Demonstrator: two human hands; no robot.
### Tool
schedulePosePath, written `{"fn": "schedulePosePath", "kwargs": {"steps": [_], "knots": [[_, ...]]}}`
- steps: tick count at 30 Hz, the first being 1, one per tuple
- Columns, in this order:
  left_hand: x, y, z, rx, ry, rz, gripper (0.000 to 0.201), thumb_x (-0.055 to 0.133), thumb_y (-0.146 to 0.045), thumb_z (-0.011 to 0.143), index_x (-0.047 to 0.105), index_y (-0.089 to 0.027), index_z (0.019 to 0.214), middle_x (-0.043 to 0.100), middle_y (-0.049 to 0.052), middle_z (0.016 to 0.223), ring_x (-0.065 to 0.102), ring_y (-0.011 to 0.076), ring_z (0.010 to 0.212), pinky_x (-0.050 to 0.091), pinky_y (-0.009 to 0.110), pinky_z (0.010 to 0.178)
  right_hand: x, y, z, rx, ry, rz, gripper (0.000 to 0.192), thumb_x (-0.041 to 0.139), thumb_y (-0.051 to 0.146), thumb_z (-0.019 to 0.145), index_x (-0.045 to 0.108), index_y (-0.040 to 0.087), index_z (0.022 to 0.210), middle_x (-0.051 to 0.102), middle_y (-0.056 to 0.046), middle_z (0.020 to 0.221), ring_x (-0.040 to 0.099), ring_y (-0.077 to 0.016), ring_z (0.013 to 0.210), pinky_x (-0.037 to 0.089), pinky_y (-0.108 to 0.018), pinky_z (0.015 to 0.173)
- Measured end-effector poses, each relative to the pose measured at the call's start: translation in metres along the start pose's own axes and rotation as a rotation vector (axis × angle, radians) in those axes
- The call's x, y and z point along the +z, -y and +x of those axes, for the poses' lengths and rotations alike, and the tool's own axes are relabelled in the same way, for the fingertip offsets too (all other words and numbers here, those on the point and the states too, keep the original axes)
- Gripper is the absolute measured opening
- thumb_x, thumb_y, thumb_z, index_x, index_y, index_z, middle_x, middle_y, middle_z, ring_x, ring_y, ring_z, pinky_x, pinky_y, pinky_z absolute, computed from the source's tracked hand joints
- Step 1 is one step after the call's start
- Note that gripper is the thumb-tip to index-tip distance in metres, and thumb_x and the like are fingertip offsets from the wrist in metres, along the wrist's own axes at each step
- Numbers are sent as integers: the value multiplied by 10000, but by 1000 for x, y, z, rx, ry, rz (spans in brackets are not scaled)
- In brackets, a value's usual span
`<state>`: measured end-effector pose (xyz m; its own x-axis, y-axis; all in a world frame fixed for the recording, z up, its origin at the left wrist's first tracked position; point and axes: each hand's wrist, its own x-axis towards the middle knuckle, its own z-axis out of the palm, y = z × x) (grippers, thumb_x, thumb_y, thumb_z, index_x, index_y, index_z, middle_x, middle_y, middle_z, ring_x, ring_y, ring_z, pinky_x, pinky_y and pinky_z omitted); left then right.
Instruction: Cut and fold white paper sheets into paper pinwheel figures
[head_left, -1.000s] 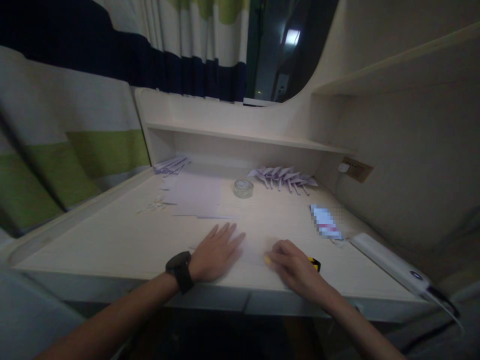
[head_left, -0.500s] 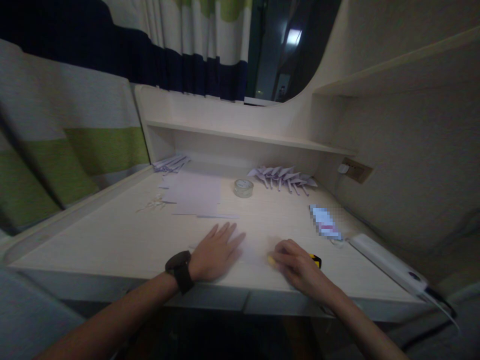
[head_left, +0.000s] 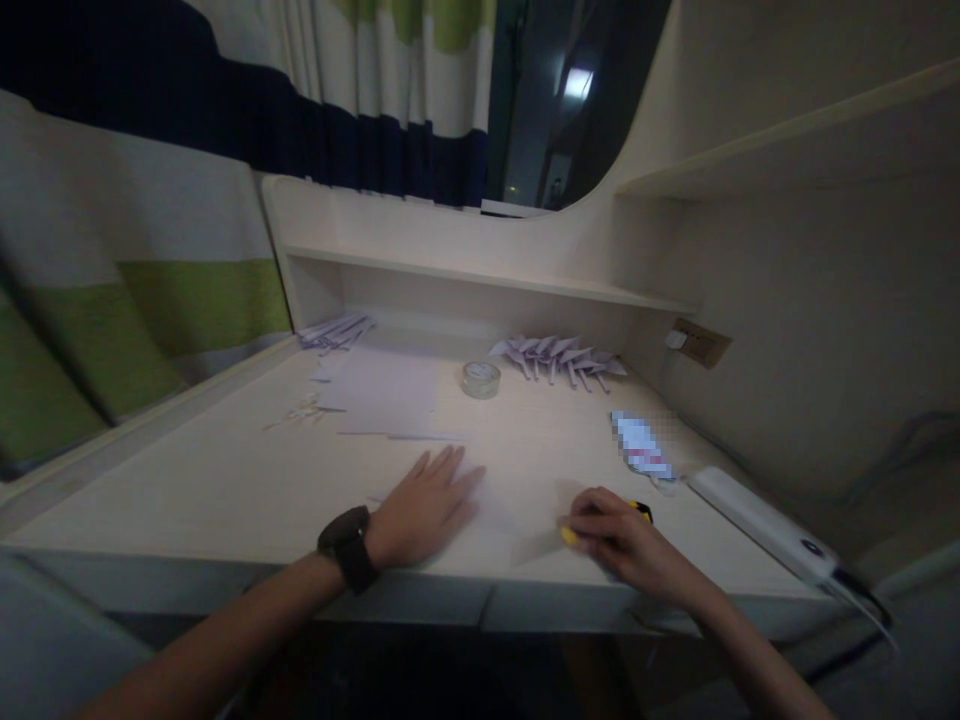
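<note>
My left hand (head_left: 424, 510), a dark watch on its wrist, lies flat with its fingers spread near the front of the desk. Beneath and beside it is a pale sheet of paper (head_left: 495, 512), hard to tell from the desk top. To the right, my right hand (head_left: 619, 540) is closed around a yellow-and-black tool that looks like a utility knife (head_left: 570, 537). Yellow shows at the fingertips, and a black-and-yellow end sticks out behind the knuckles; the middle is hidden. A roll of clear tape (head_left: 481, 380) rests beyond the hands.
White paper sheets (head_left: 382, 390) lie at back left, with rolled paper sticks (head_left: 336, 333) behind and small whitish pieces (head_left: 301, 411) beside them. Paper pinwheels (head_left: 559, 358) line the back right. A phone (head_left: 641, 445) and a white power strip (head_left: 757, 525) lie right.
My right hand has moved a little right and toward the desk's front edge with the yellow-and-black tool. My left hand stays flat in nearly the same place. The view has shifted slightly.
</note>
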<state>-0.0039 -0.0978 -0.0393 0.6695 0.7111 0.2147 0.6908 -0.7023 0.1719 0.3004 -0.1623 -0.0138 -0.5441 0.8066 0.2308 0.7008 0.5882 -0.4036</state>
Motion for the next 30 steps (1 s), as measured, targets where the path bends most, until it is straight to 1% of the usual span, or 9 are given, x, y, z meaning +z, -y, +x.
{"fn": "schedulePosePath", "kwargs": {"steps": [4,8,14,18,21,23,26,28,30], "knots": [[-5,0,-5,22,-42,44,576,337,-529,909,373,-195,1377,217,140,1499,163,291,1380,156,472,1102,-5,-4,3,63,-2,7,247,539,277,873,674,241,1077,585,-74,951,553,-186,906,442,-307,799],[-10,-3,-23,81,-13,32,579,400,-550,880,406,-216,1353,303,124,1469,260,286,1351,250,454,1080,-7,-12,7,114,-15,14,244,574,294,848,682,239,1059,601,-67,961,574,-185,884,451,-295,784],[-11,-12,-55,155,-11,-41,806,556,-677,708,400,-220,1353,366,136,1434,317,322,1320,303,502,1053,0,-20,12,157,-98,-29,244,561,309,846,688,215,1031,605,-72,947,591,-190,836,461,-295,745],[-8,-17,-69,257,-39,-93,410,492,-322,880,481,-272,1287,521,55,1328,437,241,1254,377,428,1021,3,-19,14,168,-139,-79,230,536,296,856,690,213,1004,603,-72,928,588,-194,839,459,-299,748],[-14,-21,-70,264,-131,-216,355,405,-202,904,562,-259,1217,620,55,1204,567,207,1111,454,357,935,3,-17,14,160,-138,-89,227,528,290,860,687,209,1000,600,-73,922,584,-197,841,457,-307,750],[-23,-24,-64,154,-241,-369,307,441,-252,896,627,-249,1141,672,55,1101,627,213,987,490,329,853,3,-16,14,158,-132,-87,227,522,285,866,684,208,1005,599,-73,926,583,-195,842,456,-306,750],[-41,-29,-48,-237,-377,-659,310,490,-395,869,719,-196,806,690,34,713,624,189,635,477,263,576,3,-19,14,159,-133,-102,239,516,283,871,678,207,1029,603,-82,942,584,-197,852,460,-312,761],[-50,-31,-36,-451,-442,-883,408,530,-501,812,667,-157,641,615,24,573,536,160,509,384,232,450,3,-20,15,151,-151,-117,255,532,296,861,675,205,1052,613,-92,961,585,-205,871,466,-328,781],[-56,-35,-24,-536,-469,-1110,427,570,-548,762,630,-148,625,584,12,551,497,141,489,356,221,438,4,-17,17,143,-203,-110,264,556,315,844,680,198,1045,627,-107,981,586,-220,899,468,-354,808]]}}
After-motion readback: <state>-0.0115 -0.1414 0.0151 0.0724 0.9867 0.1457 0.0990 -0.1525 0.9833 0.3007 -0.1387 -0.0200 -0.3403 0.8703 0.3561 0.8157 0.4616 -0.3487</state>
